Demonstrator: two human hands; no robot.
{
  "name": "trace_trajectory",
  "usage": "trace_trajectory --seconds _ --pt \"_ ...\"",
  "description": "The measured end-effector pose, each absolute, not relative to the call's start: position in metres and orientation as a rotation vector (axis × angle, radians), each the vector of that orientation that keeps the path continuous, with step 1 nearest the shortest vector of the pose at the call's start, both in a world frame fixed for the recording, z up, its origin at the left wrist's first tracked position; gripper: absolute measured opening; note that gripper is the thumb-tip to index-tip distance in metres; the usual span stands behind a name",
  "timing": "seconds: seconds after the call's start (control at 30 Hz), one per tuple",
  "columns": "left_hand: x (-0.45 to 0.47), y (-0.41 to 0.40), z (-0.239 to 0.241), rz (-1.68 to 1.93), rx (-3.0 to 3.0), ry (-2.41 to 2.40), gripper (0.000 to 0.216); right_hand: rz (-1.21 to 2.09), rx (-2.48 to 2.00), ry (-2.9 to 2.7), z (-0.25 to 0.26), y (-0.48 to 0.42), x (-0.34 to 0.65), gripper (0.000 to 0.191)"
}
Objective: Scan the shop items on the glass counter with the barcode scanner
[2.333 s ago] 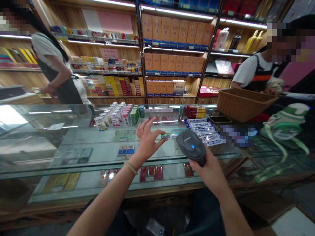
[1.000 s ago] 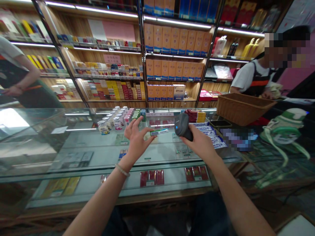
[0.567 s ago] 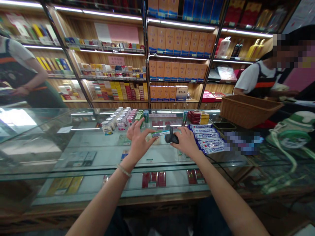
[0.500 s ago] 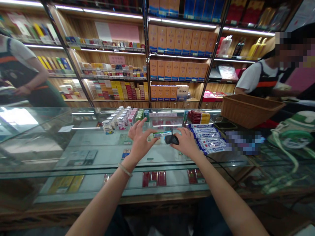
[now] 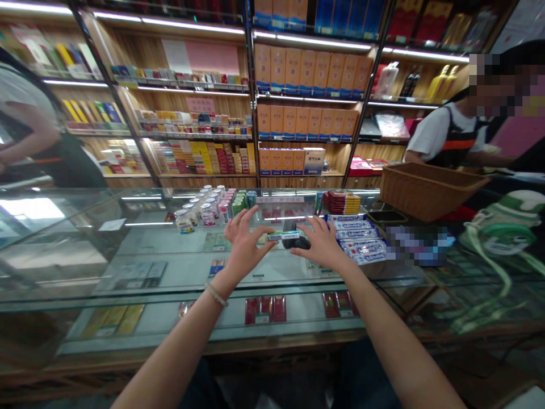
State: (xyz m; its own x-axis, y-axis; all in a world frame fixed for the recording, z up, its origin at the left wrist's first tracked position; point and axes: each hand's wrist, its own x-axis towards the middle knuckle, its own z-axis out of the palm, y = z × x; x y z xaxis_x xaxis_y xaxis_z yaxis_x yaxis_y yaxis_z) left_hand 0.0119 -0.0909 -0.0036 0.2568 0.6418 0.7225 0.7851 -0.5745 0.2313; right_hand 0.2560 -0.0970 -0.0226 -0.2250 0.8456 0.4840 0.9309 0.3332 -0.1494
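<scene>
On the smooth glass counter (image 5: 128, 244), the left hand (image 5: 243, 245) pinches a slim green-and-white packet (image 5: 283, 235) by its left end between thumb and forefinger, the other fingers fanned wide; the packet lies level just above the glass, near the middle of the countertop. At its 3 o'clock the right hand (image 5: 322, 244) rests with fingers spread and loose beside a dark, rounded plastic scanner (image 5: 295, 241), which sits on the counter just behind and under the packet; whether the fingertips still touch the scanner cannot be told. Open glass stretches toward 9 o'clock of the left hand, bare save for a slip of paper, and toward 6 o'clock down to the counter's near wooden edge. At 11 o'clock stand small clear jars (image 5: 193, 211) with pale lids, then a row of upright little boxes. At 2 o'clock of the right hand lie flat blue-and-white packets (image 5: 355, 234) in a fanned stack, with red flat packs (image 5: 343, 203) beyond. At 1 o'clock a woven wicker basket (image 5: 426, 190) closes that side, a person in a white sleeve behind it.
</scene>
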Motion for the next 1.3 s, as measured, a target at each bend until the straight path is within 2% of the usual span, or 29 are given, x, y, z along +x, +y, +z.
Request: trace_trajectory --seconds 0.47,0.83,1.3 --pt "0.033 -0.094 0.001 -1.253 -2.343 -1.313 0.015 -0.062 -1.375 -1.824 -0.025 -0.103 0.265 0.023" --pt "0.059 -0.090 -0.004 -1.250 -2.367 -1.327 0.016 0.027 -1.319 -1.696 -0.019 -0.114 0.280 0.023" --pt "0.120 -0.086 -0.001 -1.096 -2.440 -1.272 0.012 -0.171 -1.307 -1.698 0.000 -0.120 0.311 0.020"
